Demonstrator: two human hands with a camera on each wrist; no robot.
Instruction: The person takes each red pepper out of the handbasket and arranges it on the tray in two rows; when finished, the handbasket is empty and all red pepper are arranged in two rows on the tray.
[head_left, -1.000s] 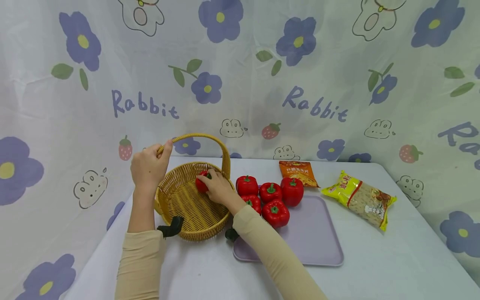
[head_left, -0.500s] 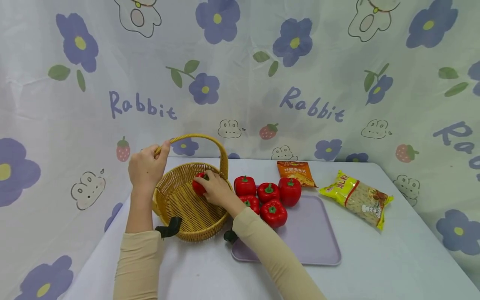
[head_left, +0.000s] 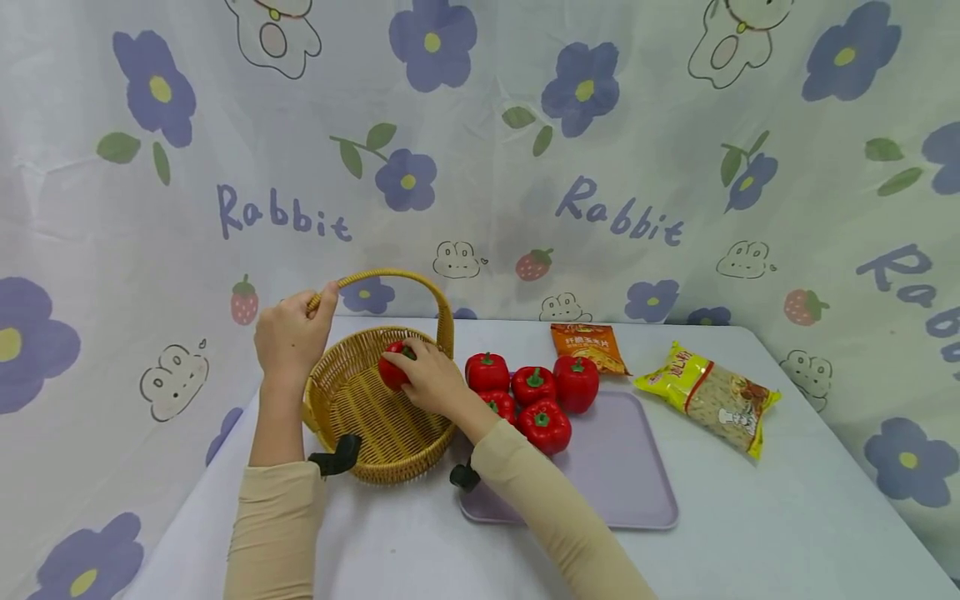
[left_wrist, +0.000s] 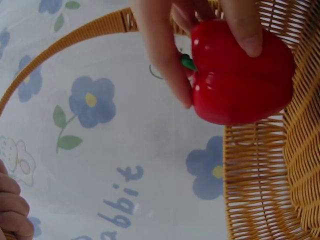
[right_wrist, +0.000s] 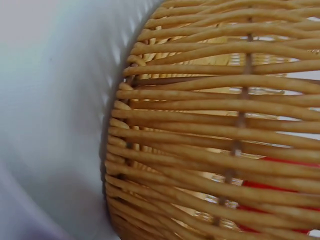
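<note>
Fingers curled, my left hand (head_left: 292, 337) grips the arched handle (head_left: 390, 273) of a round yellow-brown wicker basket (head_left: 371, 429). Inside the basket, near its far right wall, my right hand (head_left: 435, 379) holds a red bell pepper (head_left: 392, 372) between thumb and fingers. The left wrist view shows the pepper (left_wrist: 245, 75) with its green stem turned left, high beside the basket's woven side. Through the weave in the right wrist view, some of the red pepper (right_wrist: 272, 190) shows; the right hand itself is hidden there.
Right of the basket lies a light purple tray (head_left: 622, 467), with several red bell peppers (head_left: 543, 425) on its left and back. Behind it is an orange snack bag (head_left: 588, 348); a yellow noodle bag (head_left: 712, 398) lies at the right. A patterned curtain (head_left: 480, 167) hangs behind the table.
My right hand and the pepper have shifted slightly left and nearer inside the basket. The left hand keeps its grip on the handle. The whole head view has drifted a little.
</note>
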